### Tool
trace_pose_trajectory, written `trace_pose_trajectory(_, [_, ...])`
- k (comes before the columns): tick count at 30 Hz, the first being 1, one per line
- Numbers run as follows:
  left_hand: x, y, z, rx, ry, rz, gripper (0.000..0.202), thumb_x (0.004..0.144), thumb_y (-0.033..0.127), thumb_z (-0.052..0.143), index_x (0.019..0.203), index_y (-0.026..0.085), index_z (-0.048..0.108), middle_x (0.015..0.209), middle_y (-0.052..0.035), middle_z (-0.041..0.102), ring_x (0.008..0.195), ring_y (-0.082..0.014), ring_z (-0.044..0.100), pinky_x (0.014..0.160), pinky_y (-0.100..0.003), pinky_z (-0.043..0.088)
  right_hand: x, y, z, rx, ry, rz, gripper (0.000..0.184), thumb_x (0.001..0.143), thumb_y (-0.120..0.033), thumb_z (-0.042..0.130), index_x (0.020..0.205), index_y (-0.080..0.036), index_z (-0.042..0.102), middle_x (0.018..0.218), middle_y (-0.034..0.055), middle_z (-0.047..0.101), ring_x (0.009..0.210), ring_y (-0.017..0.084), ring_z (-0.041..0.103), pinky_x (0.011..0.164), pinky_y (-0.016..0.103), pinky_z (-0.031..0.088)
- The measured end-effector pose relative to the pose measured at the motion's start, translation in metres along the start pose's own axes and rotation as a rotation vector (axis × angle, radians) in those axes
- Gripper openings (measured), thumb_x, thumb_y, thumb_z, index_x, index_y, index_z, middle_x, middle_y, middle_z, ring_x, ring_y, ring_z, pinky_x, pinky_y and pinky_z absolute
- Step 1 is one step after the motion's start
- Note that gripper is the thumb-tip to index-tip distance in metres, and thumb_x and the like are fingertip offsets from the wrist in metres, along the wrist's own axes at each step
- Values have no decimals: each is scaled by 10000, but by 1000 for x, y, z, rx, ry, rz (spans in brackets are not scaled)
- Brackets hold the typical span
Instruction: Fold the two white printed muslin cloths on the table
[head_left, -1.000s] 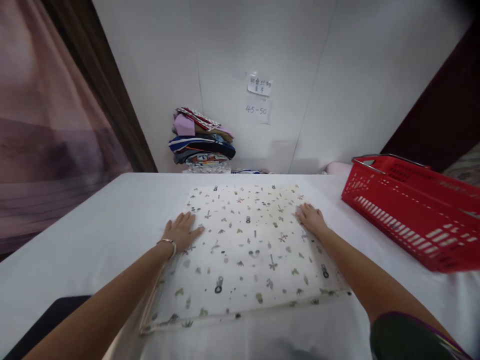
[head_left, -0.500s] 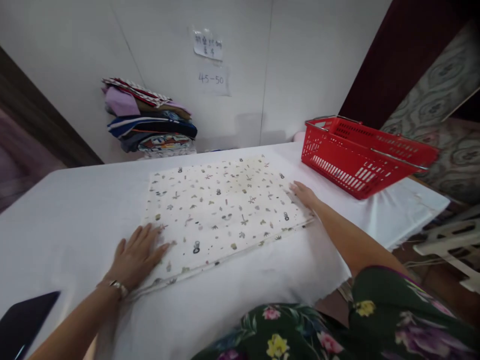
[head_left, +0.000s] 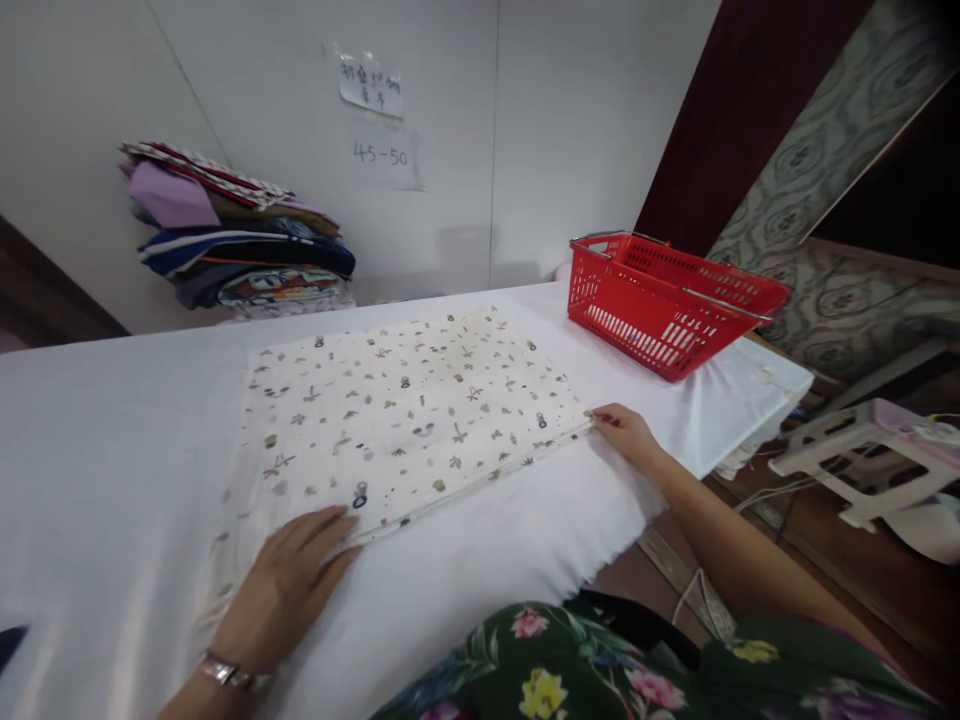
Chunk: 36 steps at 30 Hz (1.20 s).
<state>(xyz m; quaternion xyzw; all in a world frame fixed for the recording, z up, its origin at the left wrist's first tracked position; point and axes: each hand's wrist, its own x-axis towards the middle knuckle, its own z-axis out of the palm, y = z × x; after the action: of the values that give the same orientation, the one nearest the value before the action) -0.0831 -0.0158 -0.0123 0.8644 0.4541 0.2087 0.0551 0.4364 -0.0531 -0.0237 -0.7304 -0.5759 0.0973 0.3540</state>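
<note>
A cream cloth (head_left: 420, 420) printed with small dark leaf, starfish and shell motifs lies folded in layers on the white-covered table. At its near edge, on the left, my left hand (head_left: 289, 575) has the fingers on top and the thumb low at the fold, closed on the layers. My right hand (head_left: 624, 432) pinches the near right corner of the cloth between thumb and fingers. The cloth is mostly flat, with some rumpling along its left side by my left wrist.
A red plastic basket (head_left: 660, 320) with metal handles stands at the table's back right. A pile of folded fabrics (head_left: 244, 240) sits at the back left by the wall. Two paper signs (head_left: 386, 155) hang above. A white stool (head_left: 874, 450) stands on the floor to the right.
Both hands were lying flat on the cloth's sides. They have since moved to its near edge, and their fingers have closed on it. The view has turned to the right.
</note>
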Motion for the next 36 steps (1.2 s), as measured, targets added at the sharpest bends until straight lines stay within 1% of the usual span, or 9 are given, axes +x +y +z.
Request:
trace_pose_trajectory(3, [-2, -4, 2, -5, 44, 17, 404, 821, 515, 389, 994, 273, 662, 1101, -75, 637, 1048, -249, 567, 968, -410, 434, -6, 1, 1, 15, -3, -89, 289, 730, -314, 520, 946, -193, 667, 884, 50, 645, 761, 169, 574, 711, 303, 469])
trace_pose_trajectory(6, [-4, -9, 1, -7, 104, 100, 381, 825, 505, 435, 1000, 248, 654, 1077, -70, 644, 1004, -235, 589, 916, -403, 474, -4, 3, 0, 103, 3, -32, 276, 719, -321, 539, 930, -203, 671, 856, 41, 650, 747, 165, 580, 702, 299, 477])
trace_pose_trajectory(10, [-6, -10, 0, 2, 159, 156, 356, 842, 474, 449, 1009, 226, 642, 1073, -72, 639, 989, -226, 595, 887, -395, 493, 3, 6, -6, 183, -76, 36, 250, 741, -316, 528, 910, -214, 681, 884, 34, 674, 800, 173, 606, 743, 306, 482])
trace_pose_trajectory(12, [-6, -10, 0, 6, 165, 158, 339, 847, 455, 452, 1009, 225, 642, 1072, -73, 638, 986, -225, 596, 889, -394, 492, 6, 6, -7, 160, -97, 27, 231, 745, -313, 535, 889, -220, 690, 886, 33, 678, 810, 179, 610, 755, 315, 480])
trace_pose_trajectory(17, [-6, -10, 3, 12, 159, 152, 301, 850, 413, 473, 1009, 220, 642, 1075, -78, 634, 983, -221, 595, 886, -391, 492, 13, 4, -5, 41, -90, -115, 182, 734, -271, 558, 846, -222, 693, 830, 33, 657, 754, 172, 597, 700, 305, 470])
trace_pose_trajectory(22, [-6, -14, 6, 7, 146, 161, 317, 843, 429, 480, 1033, 225, 631, 1089, -79, 631, 1002, -223, 591, 897, -389, 485, 11, 11, -7, 15, -37, -120, 141, 758, -303, 541, 778, -207, 643, 775, 27, 641, 727, 175, 584, 681, 311, 465])
trace_pose_trajectory(26, [-7, -16, 6, 22, 131, 162, 288, 845, 383, 488, 1052, 231, 618, 1106, -72, 622, 1014, -219, 584, 907, -391, 477, 4, 17, -10, -3, 8, -171, 142, 783, -310, 514, 765, -208, 611, 766, 26, 608, 727, 175, 565, 675, 311, 453])
trace_pose_trajectory(30, [-6, -14, 5, 12, 139, 137, 268, 840, 393, 488, 999, 231, 629, 1067, -69, 632, 983, -219, 592, 887, -389, 487, -3, 17, -12, -69, -23, -260, 128, 816, -263, 482, 789, -210, 595, 806, 34, 588, 765, 175, 553, 690, 306, 444])
trace_pose_trajectory(36, [-2, -10, 3, -8, 164, 111, 276, 851, 414, 451, 889, 222, 646, 976, -66, 651, 911, -209, 606, 846, -367, 495, -8, 9, -16, -175, -92, -279, 138, 820, -218, 456, 837, -213, 592, 811, 40, 586, 802, 185, 545, 731, 321, 453])
